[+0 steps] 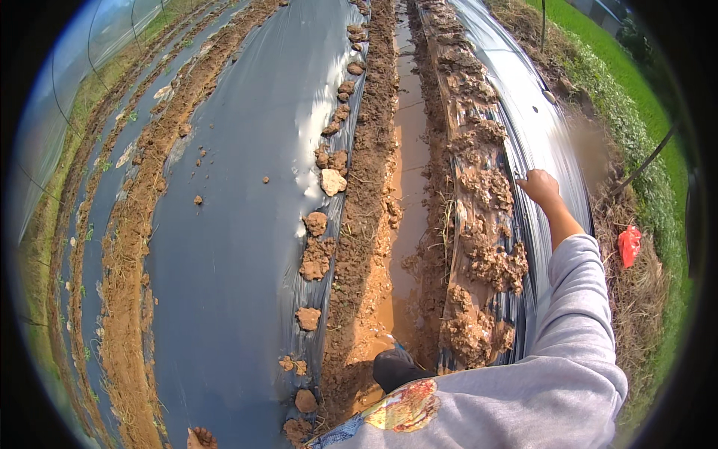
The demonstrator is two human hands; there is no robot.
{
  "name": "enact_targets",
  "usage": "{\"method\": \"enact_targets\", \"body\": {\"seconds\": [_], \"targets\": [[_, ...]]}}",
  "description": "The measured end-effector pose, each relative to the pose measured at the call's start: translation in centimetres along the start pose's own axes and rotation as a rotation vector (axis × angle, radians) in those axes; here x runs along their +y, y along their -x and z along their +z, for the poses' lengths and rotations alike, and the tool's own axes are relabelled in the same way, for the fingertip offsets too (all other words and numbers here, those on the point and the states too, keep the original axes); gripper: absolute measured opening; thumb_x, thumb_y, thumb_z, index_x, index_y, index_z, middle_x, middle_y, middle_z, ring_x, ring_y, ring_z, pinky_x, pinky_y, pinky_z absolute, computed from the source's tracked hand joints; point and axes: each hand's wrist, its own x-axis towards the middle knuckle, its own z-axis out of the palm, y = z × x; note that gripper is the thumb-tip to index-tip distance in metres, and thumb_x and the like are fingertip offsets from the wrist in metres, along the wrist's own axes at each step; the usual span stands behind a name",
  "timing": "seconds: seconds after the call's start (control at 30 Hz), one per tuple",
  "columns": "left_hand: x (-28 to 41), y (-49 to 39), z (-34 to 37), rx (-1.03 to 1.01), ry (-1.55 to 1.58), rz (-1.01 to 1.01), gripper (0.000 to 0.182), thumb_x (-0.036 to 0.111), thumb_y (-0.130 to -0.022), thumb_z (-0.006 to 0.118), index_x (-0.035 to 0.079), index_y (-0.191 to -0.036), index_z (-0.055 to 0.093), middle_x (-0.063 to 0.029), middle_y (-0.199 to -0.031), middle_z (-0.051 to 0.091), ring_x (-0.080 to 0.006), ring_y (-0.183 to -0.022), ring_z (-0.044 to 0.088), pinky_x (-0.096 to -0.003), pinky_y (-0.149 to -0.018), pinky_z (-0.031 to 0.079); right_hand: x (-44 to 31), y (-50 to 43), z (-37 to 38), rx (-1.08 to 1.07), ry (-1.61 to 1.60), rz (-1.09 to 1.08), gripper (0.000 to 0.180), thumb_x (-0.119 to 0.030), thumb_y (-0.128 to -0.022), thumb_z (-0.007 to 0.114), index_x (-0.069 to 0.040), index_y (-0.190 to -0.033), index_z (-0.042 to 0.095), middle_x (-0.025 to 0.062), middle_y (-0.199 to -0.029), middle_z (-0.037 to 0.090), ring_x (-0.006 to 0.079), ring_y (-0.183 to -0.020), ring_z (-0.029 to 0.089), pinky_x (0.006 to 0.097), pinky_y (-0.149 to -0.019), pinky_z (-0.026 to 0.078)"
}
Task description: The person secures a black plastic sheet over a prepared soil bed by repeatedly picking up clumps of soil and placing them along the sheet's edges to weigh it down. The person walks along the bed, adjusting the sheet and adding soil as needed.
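Observation:
My right hand (538, 186) is over the shiny plastic mulch film (538, 129) of the right bed, just right of the line of wet mud clods (488, 188). Its fingers are bent, with one fingertip pointing left; whether they pinch anything is unclear. At the bottom edge, only part of my left hand (201, 439) shows, over the dark plastic film (224, 269) of the wide left bed. Its fingers look curled, and the palm side is hidden. Between the beds, my dark-clad knee (397, 367) is above the muddy furrow.
Brown water stands in the furrow (408, 168). Soil clods (317, 258) and a pale stone (333, 182) lie along the left film's edge. Further left run more film-covered rows with small plants. At right are dry grass, a red plastic bag (629, 246) and a slanted pole (648, 158).

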Motion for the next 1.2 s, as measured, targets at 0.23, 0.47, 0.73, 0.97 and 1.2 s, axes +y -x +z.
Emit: {"method": "enact_targets", "body": {"seconds": [0.23, 0.47, 0.73, 0.97, 1.2], "targets": [[3.2, 4.3, -8.2, 0.196, 0.04, -0.06, 0.032, 0.026, -0.095, 0.043, 0.007, -0.07, 0.049, -0.0044, -0.059, 0.046, -0.0182, -0.052, 0.042, -0.0326, -0.049, 0.036, 3.6, 5.1, 5.0, -0.225, -0.004, 0.125, 0.023, -0.022, -0.077, 0.054, -0.004, -0.08, 0.068, 0.0209, -0.088, 0.065, 0.0355, -0.085, 0.063, 0.0418, -0.076, 0.051], [7.3, 1.4, -11.9, 0.303, -0.032, -0.014, 0.033, 0.027, -0.096, 0.042, 0.007, -0.071, 0.049, -0.0039, -0.059, 0.047, -0.0176, -0.051, 0.043, -0.0315, -0.048, 0.036, 5.4, 17.6, 8.5, -0.398, -0.053, 0.212, 0.026, -0.028, -0.082, 0.056, -0.005, -0.088, 0.065, 0.017, -0.093, 0.065, 0.0337, -0.091, 0.062, 0.041, -0.08, 0.049], [3.7, -7.4, -14.9, 0.201, 0.028, 0.03, 0.034, 0.03, -0.096, 0.044, 0.005, -0.074, 0.051, -0.0034, -0.06, 0.048, -0.0149, -0.05, 0.041, -0.0278, -0.045, 0.031, 16.4, 27.9, 2.5, -0.27, 0.085, 0.437, 0.018, -0.014, -0.078, 0.061, -0.004, -0.093, 0.059, 0.0207, -0.097, 0.062, 0.0365, -0.096, 0.059, 0.0438, -0.081, 0.048], [-2.4, -7.6, -19.6, 0.311, 0.109, -0.133, 0.041, 0.033, -0.098, 0.038, 0.008, -0.066, 0.041, -0.0007, -0.054, 0.036, -0.0135, -0.046, 0.031, -0.0276, -0.043, 0.025, 21.8, 24.7, -3.3, 0.059, 0.022, 0.217, 0.033, -0.027, -0.077, 0.064, 0.002, -0.092, 0.059, 0.0257, -0.095, 0.061, 0.0397, -0.093, 0.058, 0.0454, -0.077, 0.045], [-3.9, -12.0, -28.8, 0.363, 0.157, -0.06, 0.043, 0.03, -0.098, 0.035, 0.009, -0.06, 0.035, -0.002, -0.052, 0.034, -0.0139, -0.044, 0.027, -0.0285, -0.043, 0.022, 22.6, 25.2, -4.5, 0.196, 0.058, 0.227, 0.029, -0.024, -0.08, 0.053, 0.0, -0.096, 0.059, 0.0251, -0.095, 0.061, 0.0404, -0.094, 0.057, 0.0471, -0.078, 0.044]]}}
